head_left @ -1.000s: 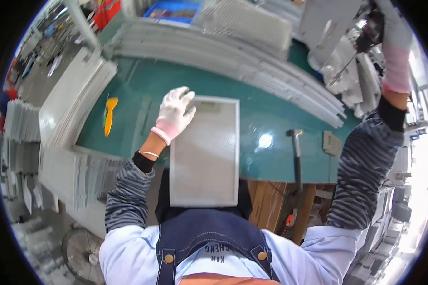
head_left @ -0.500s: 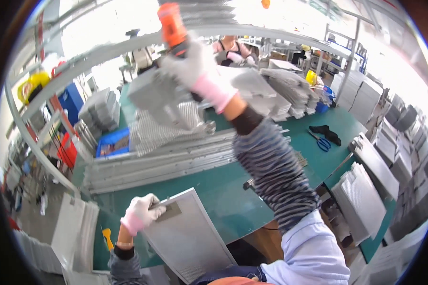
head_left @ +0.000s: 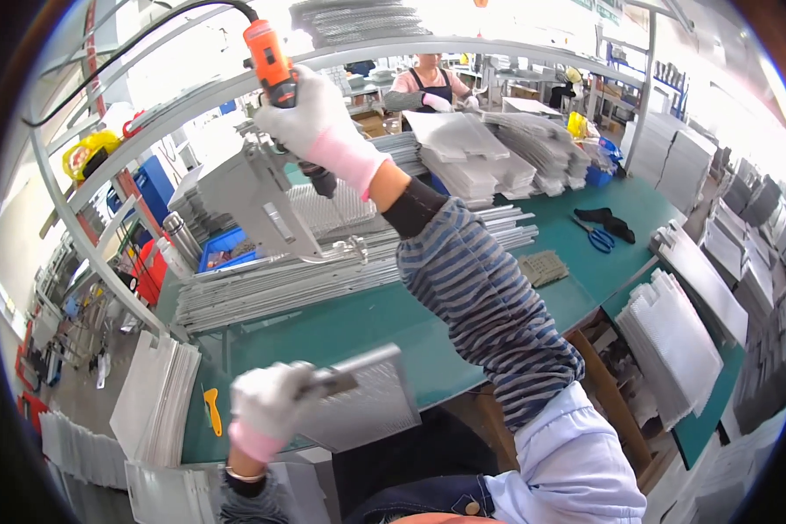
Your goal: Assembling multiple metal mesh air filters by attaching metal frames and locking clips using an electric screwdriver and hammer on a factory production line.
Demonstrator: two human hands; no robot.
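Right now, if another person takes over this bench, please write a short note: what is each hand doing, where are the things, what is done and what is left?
Left hand: gloved, grips the corner of a flat metal mesh panel at the near edge of the green table.
Right hand: gloved, raised high, holds a hanging power tool with an orange handle, clear of the panel.
Done: panel is held on the table.
Left: tool has not met the panel yet.
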